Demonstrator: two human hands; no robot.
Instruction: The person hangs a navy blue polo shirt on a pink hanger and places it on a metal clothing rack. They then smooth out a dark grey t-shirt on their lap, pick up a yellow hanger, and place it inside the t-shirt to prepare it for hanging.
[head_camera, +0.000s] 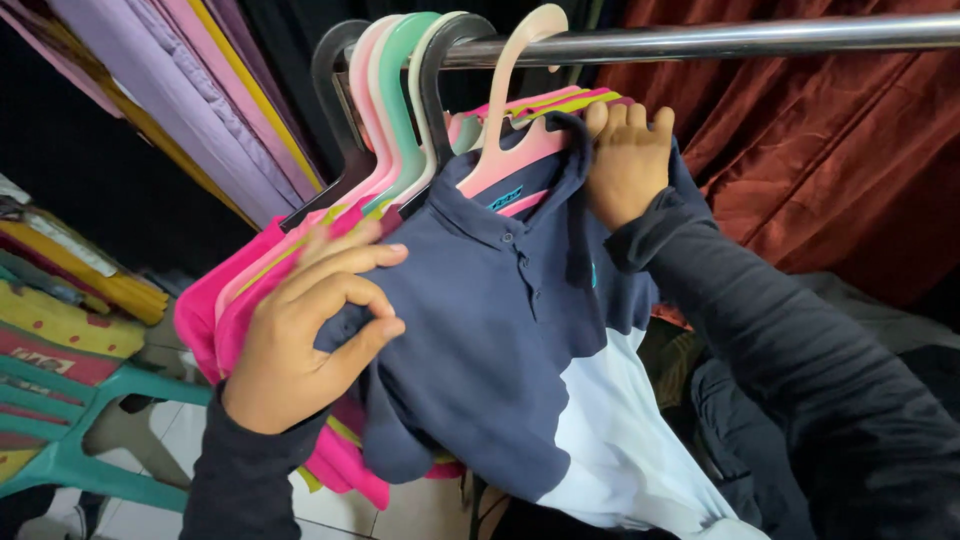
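1. The navy polo shirt (500, 330) with a white lower panel hangs on a peach plastic hanger (500, 130) from the metal rail (720, 40), in front of the other garments.
2. Your left hand (310, 320) pinches the shirt's shoulder fabric between thumb and forefinger, the other fingers fanned out.
3. Your right hand (628, 160) curls over the opposite shoulder by the collar, fingers pressed together.
4. Behind hang pink shirts (225, 300) on black, pink, green and white hangers.
5. A rust-red curtain (820, 160) hangs to the right; a teal plastic chair (90, 400) stands lower left.
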